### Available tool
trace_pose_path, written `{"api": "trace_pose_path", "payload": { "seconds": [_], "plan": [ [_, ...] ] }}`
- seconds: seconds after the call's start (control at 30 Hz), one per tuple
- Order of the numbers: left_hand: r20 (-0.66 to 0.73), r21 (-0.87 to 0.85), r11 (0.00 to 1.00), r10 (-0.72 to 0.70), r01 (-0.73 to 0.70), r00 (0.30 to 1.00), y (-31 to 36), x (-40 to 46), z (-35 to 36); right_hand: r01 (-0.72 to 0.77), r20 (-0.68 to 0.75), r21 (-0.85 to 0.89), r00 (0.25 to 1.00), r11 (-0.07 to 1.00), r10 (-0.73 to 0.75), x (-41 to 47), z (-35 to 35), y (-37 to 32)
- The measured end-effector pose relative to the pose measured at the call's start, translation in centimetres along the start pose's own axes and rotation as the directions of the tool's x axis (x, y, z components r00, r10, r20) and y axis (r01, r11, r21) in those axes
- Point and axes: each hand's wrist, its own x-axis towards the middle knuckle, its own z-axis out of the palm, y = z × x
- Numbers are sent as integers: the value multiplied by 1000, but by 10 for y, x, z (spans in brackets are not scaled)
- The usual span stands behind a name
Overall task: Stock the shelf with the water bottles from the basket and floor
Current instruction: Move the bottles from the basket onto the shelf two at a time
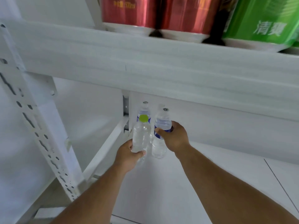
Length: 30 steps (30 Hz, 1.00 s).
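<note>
Bottles: left hand [127, 155] grips green-capped bottle [140, 136], right hand [175, 136], at 3 o'clock, grips blue-labelled bottle [161, 138]; likely light, slick, squashy; hold mid-body.

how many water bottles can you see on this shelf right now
3: a green-capped bottle in the left hand, a blue-labelled bottle in the right hand, and a rear bottle behind them. More may be hidden.

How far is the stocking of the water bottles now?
Done: one white-capped bottle stands at the shelf's back corner. In hand: the left hand grips a green-capped bottle; the right hand grips a blue-labelled bottle. Left: unclear, since basket and floor are out of view.
</note>
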Motion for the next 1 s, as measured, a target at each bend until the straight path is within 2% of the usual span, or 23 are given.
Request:
{"api": "trace_pose_path", "payload": {
  "seconds": [0.43, 0.63, 1.0],
  "plan": [
    [37, 1, 999, 51, -51, 998, -7, 31, 3, 9, -21, 18, 1000, 1000, -9, 24, 21, 13],
    [56, -29, 997, 74, -73, 996, -9, 41, 1, 24, 3, 89, 1000, 996, -25, 19, 27, 23],
    [65, 34, 998, 53, -55, 996, -12, 42, -1, -16, 22, 24, 1000, 1000, 16, 13, 28, 20]
  ]
}}
